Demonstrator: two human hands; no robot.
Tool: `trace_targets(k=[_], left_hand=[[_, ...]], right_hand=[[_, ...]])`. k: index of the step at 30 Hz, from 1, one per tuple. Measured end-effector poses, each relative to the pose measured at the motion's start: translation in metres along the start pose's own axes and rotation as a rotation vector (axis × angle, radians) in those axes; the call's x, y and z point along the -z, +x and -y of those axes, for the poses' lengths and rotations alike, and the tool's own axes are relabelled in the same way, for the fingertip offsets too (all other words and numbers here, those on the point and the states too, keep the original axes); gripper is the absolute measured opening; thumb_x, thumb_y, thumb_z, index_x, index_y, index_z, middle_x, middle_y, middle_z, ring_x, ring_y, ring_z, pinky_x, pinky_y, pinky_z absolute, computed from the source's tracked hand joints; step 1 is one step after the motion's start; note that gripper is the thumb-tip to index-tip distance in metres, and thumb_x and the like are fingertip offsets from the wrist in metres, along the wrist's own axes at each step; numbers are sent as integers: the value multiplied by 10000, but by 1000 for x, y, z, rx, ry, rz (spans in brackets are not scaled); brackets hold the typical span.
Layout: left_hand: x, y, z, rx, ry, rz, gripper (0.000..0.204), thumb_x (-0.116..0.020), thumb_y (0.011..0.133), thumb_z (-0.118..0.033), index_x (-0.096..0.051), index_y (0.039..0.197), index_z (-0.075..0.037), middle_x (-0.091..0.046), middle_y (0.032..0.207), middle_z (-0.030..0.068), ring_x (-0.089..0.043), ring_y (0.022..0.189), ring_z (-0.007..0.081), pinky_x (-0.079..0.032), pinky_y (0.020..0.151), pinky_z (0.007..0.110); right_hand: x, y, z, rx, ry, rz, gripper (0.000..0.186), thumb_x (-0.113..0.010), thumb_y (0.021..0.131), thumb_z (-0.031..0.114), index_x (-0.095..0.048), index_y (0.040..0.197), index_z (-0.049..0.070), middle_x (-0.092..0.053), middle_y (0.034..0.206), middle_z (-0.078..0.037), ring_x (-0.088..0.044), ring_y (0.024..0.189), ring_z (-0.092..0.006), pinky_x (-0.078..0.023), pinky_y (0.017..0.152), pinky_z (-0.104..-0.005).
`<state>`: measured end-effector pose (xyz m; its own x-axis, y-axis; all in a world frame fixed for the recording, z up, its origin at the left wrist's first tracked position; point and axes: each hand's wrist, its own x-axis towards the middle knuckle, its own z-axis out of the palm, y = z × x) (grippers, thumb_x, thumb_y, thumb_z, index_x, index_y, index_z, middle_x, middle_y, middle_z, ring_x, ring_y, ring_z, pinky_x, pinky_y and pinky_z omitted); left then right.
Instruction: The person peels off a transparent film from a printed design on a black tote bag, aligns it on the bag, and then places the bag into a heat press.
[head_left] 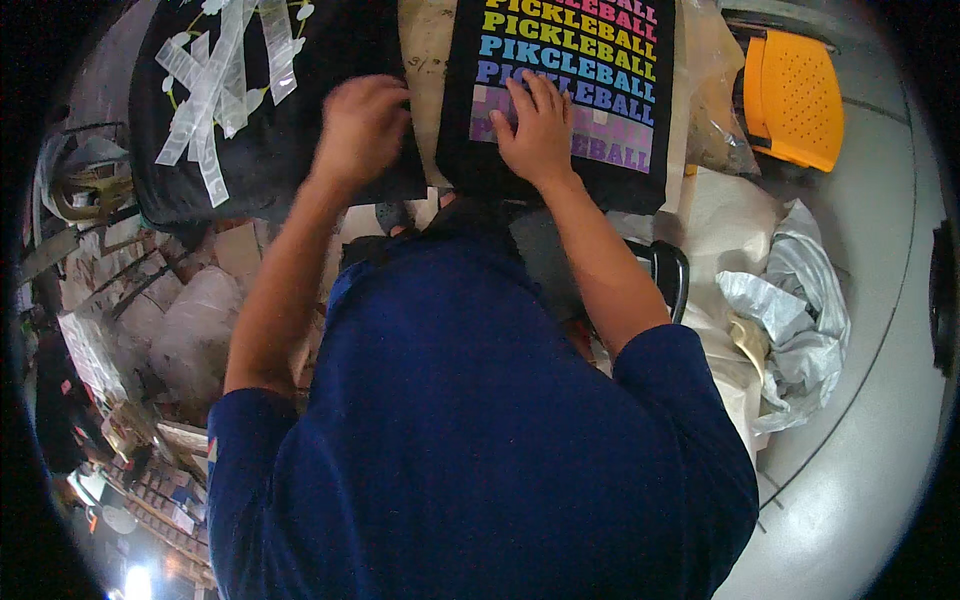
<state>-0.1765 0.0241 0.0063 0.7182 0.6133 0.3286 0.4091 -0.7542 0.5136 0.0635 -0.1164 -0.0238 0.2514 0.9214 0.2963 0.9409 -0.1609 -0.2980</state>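
My right hand [537, 130] lies with its fingers spread on a black fabric piece [618, 187] printed with rows of coloured lettering. Under and beside its fingers, a pale, see-through strip [625, 128] covers the lower rows of print. My left hand [365, 125] is over the inner edge of a second black fabric piece [290, 165]; motion smears its fingers, so I cannot tell whether they hold anything. Several translucent tape strips [235, 75] cross each other on that left piece, over a pale leafy print.
A yellow perforated plastic seat [795, 100] stands at the far right. Below it, a crumpled silver-grey sheet [795, 320] lies by white sacking [710, 290]. Clear plastic wrap [715, 95] borders the right fabric. Cartons and wrapped bundles [195, 325] crowd the left side.
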Motion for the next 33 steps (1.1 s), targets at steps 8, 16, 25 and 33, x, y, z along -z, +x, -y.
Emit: trace_targets(k=[8,16,25,33], left_hand=[[-47,-15,-48,50,108,111,350,-648,889,-241,-615,1226,-152,-552,1341,41,-459,1330,248,-234,1191,509],[-46,-15,-48,56,113,99,355,-657,878,-235,-616,1220,-150,-556,1331,41,-469,1320,243,-243,1190,495],[-46,-12,-47,58,126,88,342,-659,866,-251,-628,1195,-163,-563,1310,27,-479,1300,229,-244,1191,481],[-41,-11,-53,109,86,149,386,-657,860,-195,-617,1242,-158,-549,1344,50,-455,1328,265,-235,1190,512]], right_hand=[[10,55,-2,-112,-6,355,336,-825,709,320,-689,983,182,-565,1190,-74,-496,1181,-329,-369,957,-571],[18,77,-3,-114,34,576,277,-825,736,290,-679,935,164,-587,1129,-83,-528,1150,-324,-360,932,-576],[18,83,-9,-89,113,593,208,-823,746,271,-665,805,150,-615,1037,-59,-589,1050,-309,-377,850,-595],[33,83,-15,-51,338,675,196,-795,762,190,-645,840,92,-676,856,-58,-658,866,-265,-471,809,-439]])
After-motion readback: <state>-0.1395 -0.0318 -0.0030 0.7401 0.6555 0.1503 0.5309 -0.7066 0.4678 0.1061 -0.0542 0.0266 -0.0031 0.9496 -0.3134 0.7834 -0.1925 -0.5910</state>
